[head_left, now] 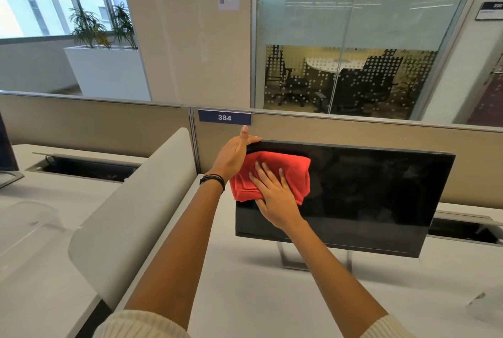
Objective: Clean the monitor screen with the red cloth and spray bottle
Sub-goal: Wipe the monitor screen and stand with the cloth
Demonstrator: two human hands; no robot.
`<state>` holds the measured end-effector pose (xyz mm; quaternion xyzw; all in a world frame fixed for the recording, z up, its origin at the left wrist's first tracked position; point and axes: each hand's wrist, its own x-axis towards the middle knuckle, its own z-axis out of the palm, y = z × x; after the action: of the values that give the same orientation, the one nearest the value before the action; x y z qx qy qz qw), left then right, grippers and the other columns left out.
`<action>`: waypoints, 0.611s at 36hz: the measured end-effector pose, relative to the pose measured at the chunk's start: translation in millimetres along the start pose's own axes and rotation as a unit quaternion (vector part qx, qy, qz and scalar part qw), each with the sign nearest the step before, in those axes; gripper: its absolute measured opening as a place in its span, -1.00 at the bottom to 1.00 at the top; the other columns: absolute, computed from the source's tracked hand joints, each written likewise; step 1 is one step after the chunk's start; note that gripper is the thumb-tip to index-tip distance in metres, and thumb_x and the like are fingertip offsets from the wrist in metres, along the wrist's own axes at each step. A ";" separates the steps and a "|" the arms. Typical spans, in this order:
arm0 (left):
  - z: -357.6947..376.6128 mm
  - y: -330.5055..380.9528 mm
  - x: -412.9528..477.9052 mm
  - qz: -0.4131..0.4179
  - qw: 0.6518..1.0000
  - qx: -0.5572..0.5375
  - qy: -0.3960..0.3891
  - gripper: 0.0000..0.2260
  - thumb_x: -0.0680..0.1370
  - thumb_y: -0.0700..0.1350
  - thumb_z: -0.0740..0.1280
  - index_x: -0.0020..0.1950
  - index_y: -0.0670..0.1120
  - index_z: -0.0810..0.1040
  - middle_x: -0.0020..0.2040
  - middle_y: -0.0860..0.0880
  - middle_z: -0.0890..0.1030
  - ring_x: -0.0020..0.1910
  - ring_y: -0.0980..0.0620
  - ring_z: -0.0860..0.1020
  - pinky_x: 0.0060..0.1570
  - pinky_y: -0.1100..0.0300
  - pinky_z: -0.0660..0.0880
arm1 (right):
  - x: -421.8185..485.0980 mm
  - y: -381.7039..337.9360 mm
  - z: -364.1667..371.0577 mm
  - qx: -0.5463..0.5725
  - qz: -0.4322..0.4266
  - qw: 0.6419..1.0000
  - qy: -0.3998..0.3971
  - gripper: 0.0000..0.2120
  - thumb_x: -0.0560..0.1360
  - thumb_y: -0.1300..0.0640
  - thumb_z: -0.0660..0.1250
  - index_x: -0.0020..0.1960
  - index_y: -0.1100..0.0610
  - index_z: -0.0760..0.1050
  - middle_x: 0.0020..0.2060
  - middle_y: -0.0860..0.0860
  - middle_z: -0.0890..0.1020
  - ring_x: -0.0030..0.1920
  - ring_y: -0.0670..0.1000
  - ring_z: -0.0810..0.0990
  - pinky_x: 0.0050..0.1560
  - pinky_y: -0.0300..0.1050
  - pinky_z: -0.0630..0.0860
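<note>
A black monitor (pixel 375 196) stands on a silver stand on the white desk, its screen dark. My left hand (pixel 234 155) grips the monitor's top left corner, fingers over the upper edge. A folded red cloth (pixel 288 171) lies flat against the upper left part of the screen. My right hand (pixel 275 196) presses on the cloth with fingers spread. At the right edge of the desk sits a blurred pale object (pixel 487 307) that may be the spray bottle; I cannot tell.
A curved white divider (pixel 130 218) separates this desk (pixel 258 297) from the one on the left. A beige partition with a "384" label (pixel 224 117) runs behind the monitor. Cable slots lie open in both desks. A glass-walled meeting room is beyond.
</note>
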<state>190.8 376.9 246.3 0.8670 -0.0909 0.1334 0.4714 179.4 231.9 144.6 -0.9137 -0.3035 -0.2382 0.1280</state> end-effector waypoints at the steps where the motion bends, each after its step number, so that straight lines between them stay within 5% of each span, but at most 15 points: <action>1: -0.1 -0.7 -0.3 0.001 1.000 -0.005 0.002 -0.39 0.60 0.16 -0.25 0.21 0.02 0.55 0.28 -0.04 0.52 0.16 0.14 0.37 0.23 0.19 0.19 | -1.0 -0.2 1.8 0.001 -0.006 1.000 -0.007 -0.49 0.55 0.01 0.14 0.48 0.02 0.17 0.50 -0.05 0.11 0.50 -0.07 -0.08 0.44 0.00 -0.32; 13: 0.7 -3.4 2.2 -0.019 0.999 -0.036 -0.011 -0.41 0.61 0.15 -0.23 0.21 0.02 0.55 0.29 -0.07 0.50 0.20 0.07 0.37 0.24 0.16 0.17 | -17.6 1.4 13.4 -0.043 -0.073 0.993 -0.088 -0.52 0.59 -0.04 0.08 0.48 0.01 0.14 0.50 -0.04 0.14 0.52 0.00 -0.02 0.39 -0.03 -0.46; 18: -0.3 -0.3 0.2 -0.016 0.999 -0.030 -0.008 -0.41 0.61 0.14 -0.23 0.22 0.01 0.54 0.31 -0.08 0.49 0.29 -0.02 0.37 0.36 0.03 0.18 | -15.0 6.6 4.5 -0.057 -0.099 0.991 -0.074 -0.52 0.58 -0.02 0.13 0.47 0.04 0.19 0.49 -0.02 0.17 0.51 0.00 0.02 0.40 0.03 -0.41; 22: -1.4 -0.2 -0.4 -0.009 1.000 -0.027 -0.012 -0.40 0.60 0.16 -0.24 0.19 0.03 0.56 0.27 -0.07 0.51 0.18 0.07 0.38 0.31 0.06 0.23 | -9.8 7.5 -5.7 -0.058 -0.070 0.996 -0.026 -0.49 0.56 0.01 0.14 0.48 0.04 0.17 0.49 -0.01 0.15 0.51 0.01 0.05 0.43 0.10 -0.32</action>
<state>190.3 378.2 246.8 0.8561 -0.0924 0.1167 0.4950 175.1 219.0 143.8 -0.9021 -0.3555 -0.2395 0.0496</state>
